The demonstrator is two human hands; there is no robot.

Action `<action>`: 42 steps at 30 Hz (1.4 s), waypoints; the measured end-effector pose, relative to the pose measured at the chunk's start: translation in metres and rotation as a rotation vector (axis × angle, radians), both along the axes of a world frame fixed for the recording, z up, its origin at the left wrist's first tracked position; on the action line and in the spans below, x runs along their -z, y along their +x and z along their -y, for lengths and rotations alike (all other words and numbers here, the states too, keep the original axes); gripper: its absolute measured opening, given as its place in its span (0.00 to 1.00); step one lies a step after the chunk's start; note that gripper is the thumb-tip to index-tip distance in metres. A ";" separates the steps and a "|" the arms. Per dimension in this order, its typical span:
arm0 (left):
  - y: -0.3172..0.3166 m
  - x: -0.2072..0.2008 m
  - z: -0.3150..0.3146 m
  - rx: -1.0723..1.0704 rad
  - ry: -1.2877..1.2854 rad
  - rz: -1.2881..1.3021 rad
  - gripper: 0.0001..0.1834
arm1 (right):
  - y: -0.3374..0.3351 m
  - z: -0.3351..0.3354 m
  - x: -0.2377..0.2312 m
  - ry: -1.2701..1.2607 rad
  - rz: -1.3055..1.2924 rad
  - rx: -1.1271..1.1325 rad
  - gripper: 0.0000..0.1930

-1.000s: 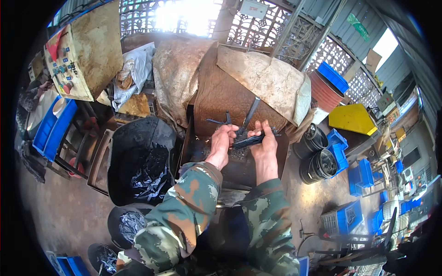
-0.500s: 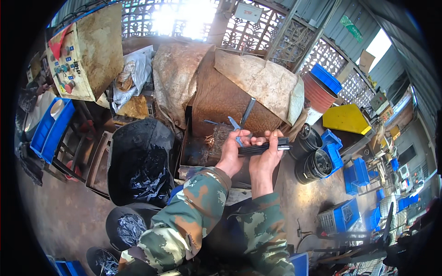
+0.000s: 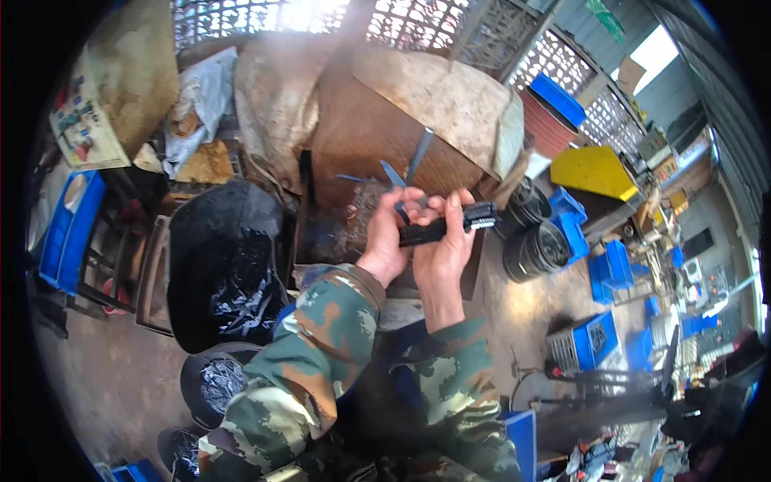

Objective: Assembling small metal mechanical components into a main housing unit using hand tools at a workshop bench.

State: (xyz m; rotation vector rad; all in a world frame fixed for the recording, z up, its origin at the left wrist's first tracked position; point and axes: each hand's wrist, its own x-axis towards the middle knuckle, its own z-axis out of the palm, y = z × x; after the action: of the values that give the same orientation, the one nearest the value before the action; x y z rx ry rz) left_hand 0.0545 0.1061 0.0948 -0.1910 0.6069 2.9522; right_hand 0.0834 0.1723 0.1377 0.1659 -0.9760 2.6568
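Note:
A stack of thin dark strips lies across my two hands above a low open-topped metal box. My left hand closes round the stack's left end, fingers curled. My right hand grips the other end with its thumb on top, and the strips' bright tips stick out past it. A blue-grey flat pointed piece shows just beyond my left fingers; whether they touch it I cannot tell. Farther back a grey metal bar leans against a brown sheet.
To the left stands a large black bin with dark metal pieces inside. Smaller black buckets with similar pieces sit nearer. Black buckets and blue crates stand at right, near a yellow panel. A control box is far left.
The view has shifted, so the surroundings sit farther left and higher. My hands still hold the stack, now turned so its right tips show fanned; the blue-grey piece is still by my left fingers.

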 end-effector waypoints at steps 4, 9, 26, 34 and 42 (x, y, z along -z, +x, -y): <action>0.008 -0.009 -0.002 0.039 -0.104 -0.129 0.17 | -0.001 -0.008 -0.006 0.039 0.000 -0.006 0.17; 0.014 -0.024 -0.002 -0.011 -0.442 -0.239 0.14 | 0.024 -0.050 -0.027 0.325 0.122 -0.151 0.21; 0.036 -0.026 -0.036 0.227 -0.886 -0.752 0.11 | 0.092 -0.124 -0.031 0.873 0.388 -0.420 0.36; 0.058 -0.033 -0.050 0.156 -0.785 -0.628 0.13 | 0.148 -0.155 -0.035 0.931 0.397 -0.366 0.14; 0.089 -0.022 -0.081 0.564 -0.586 -0.745 0.20 | 0.239 -0.189 -0.047 1.043 0.587 -0.124 0.16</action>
State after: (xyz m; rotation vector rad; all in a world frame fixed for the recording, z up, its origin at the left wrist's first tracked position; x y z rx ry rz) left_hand 0.1431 0.1868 0.1163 0.9054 1.3273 2.1554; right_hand 0.3221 0.3612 0.1845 -0.3682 -2.5111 2.0181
